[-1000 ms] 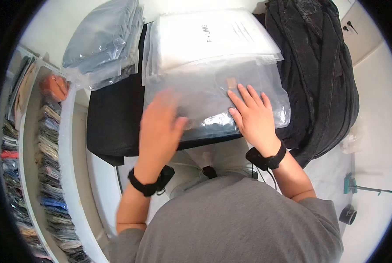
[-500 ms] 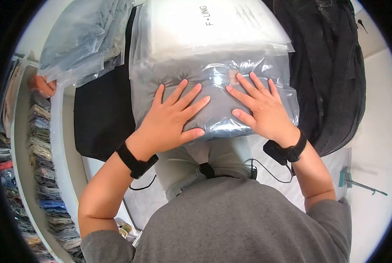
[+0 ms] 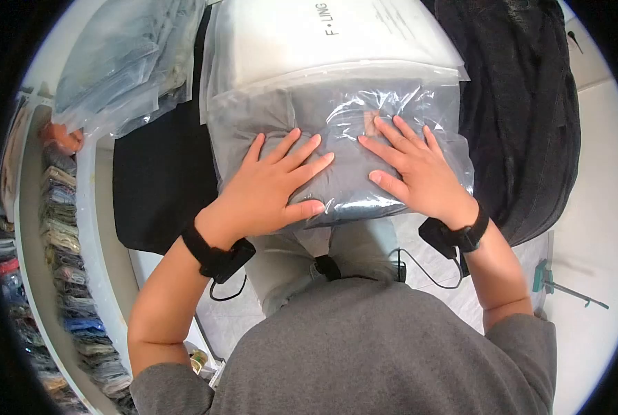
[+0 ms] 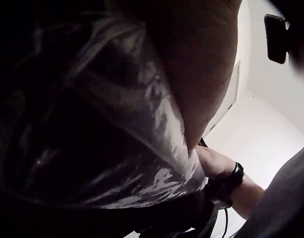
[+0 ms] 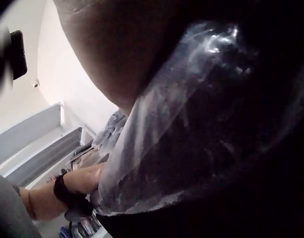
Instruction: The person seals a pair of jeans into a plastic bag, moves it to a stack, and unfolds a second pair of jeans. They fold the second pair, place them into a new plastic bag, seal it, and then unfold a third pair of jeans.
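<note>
A clear plastic bag with a dark folded garment inside (image 3: 343, 131) lies at the near edge of the black-covered table. On its left half rests my left hand (image 3: 267, 183), fingers spread flat. My right hand (image 3: 423, 169) presses on the right half, fingers spread, its fingertips beside a small tan tag (image 3: 372, 123) under the plastic. Creases run in the film around both hands. In the left wrist view the bag's shiny side (image 4: 162, 124) shows beneath the hand; the right wrist view shows the bag (image 5: 152, 134) too.
White printed bags (image 3: 288, 41) lie behind the hands. Filled clear bags (image 3: 129, 62) are stacked at back left, and black garments (image 3: 523, 117) are piled at right. Shelves of packed clothes (image 3: 67, 235) stand at far left.
The left hand, blurred above the bag one second ago, came down flat on it with fingers spread. The view shifted closer; over the last half second both hands stayed nearly still.
</note>
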Motion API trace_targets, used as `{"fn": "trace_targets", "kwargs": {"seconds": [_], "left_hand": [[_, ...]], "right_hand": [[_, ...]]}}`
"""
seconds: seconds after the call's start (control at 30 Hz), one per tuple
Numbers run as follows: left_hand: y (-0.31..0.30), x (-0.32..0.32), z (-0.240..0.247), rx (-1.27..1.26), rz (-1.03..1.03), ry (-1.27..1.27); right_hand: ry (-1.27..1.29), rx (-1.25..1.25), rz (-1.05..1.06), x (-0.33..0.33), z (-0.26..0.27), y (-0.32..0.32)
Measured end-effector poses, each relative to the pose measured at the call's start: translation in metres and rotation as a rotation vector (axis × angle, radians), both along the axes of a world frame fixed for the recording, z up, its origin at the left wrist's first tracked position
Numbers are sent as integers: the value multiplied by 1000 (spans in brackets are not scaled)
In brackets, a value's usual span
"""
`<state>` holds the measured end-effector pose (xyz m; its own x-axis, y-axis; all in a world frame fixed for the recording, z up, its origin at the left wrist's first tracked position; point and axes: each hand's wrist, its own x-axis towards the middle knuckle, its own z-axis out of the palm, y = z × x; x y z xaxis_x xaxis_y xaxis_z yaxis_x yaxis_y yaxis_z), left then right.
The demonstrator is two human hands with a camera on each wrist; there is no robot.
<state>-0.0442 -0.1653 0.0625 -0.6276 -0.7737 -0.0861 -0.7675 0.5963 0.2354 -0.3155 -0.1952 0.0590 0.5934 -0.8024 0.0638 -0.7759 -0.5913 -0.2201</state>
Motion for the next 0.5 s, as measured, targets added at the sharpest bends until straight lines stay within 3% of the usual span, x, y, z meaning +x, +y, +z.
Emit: {"fn": "trace_targets", "kwargs": {"seconds": [0.2, 0.27, 0.3, 0.4, 0.5], "left_hand": [[9, 9, 19, 11, 9, 14], [8, 20, 42, 48, -8, -17], [8, 26, 51, 109, -31, -41], [-9, 38, 49, 28, -122, -111], [-32, 43, 37, -99, -246, -150]], "right_hand": [[70, -95, 35, -1, 19, 6], [310, 14, 66, 2, 40, 13], [306, 3, 63, 4, 45, 11], [326, 255, 259, 16, 48, -5], [435, 190, 370, 27, 44, -32]]}}
